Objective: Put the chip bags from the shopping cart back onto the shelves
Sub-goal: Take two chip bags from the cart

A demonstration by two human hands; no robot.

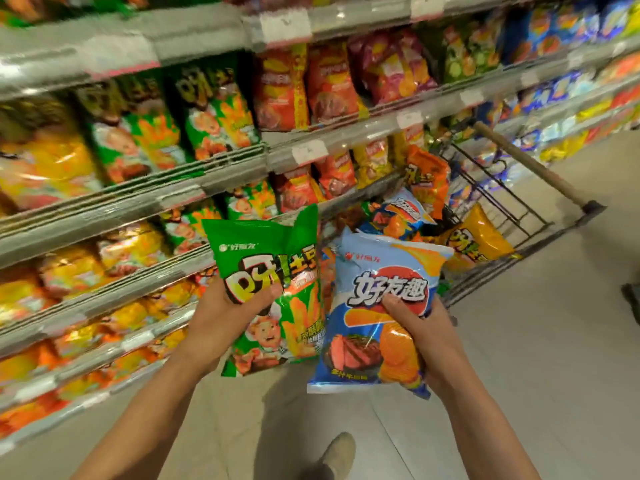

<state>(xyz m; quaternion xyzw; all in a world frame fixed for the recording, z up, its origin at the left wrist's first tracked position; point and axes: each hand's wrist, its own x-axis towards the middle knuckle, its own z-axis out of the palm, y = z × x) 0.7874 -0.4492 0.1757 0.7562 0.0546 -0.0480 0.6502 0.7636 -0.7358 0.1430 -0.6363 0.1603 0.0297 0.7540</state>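
At frame centre, left hand [221, 317] grips the green bag [273, 292]; right hand [420, 336] grips the blue bag [377, 306], both bags rising above the fingers

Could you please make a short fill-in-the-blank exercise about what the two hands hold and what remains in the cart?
1. The left hand holds a ____ bag.
2. The right hand holds a ____ bag.
3. More bags lie in the shopping ____.
4. The shelves stand on the person's ____ side.

Missing words: green; blue; cart; left
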